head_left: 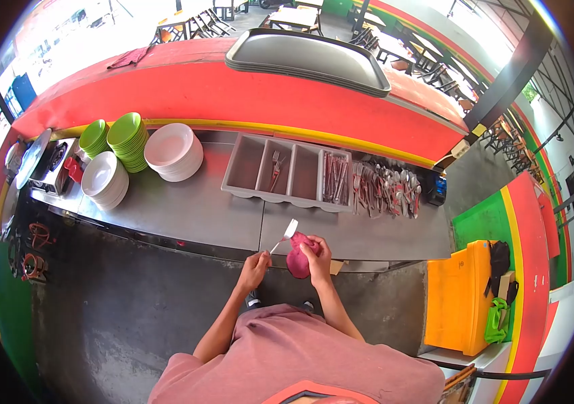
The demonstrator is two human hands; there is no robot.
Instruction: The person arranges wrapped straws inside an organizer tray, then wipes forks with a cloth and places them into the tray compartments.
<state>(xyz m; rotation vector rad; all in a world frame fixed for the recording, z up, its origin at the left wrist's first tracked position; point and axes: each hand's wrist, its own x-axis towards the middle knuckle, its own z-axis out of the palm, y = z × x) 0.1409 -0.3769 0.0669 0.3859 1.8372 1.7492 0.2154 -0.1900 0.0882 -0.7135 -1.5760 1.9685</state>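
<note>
My left hand (253, 271) is closed on the handle of a fork (290, 229), whose head points up and to the right. My right hand (316, 259) grips a dark pink cloth (298, 261) just right of the fork head. Beyond both hands, on the steel counter, stands a grey cutlery tray (307, 176) with a few forks (276, 168) in one compartment and many utensils in the rightmost one. A loose pile of cutlery (391, 190) lies right of the tray.
Stacks of white plates (173, 151) and green bowls (127, 141) stand at the counter's left, near a stove (54, 165). Grey serving trays (307, 57) rest on the red ledge. An orange bin (457, 299) is at the right.
</note>
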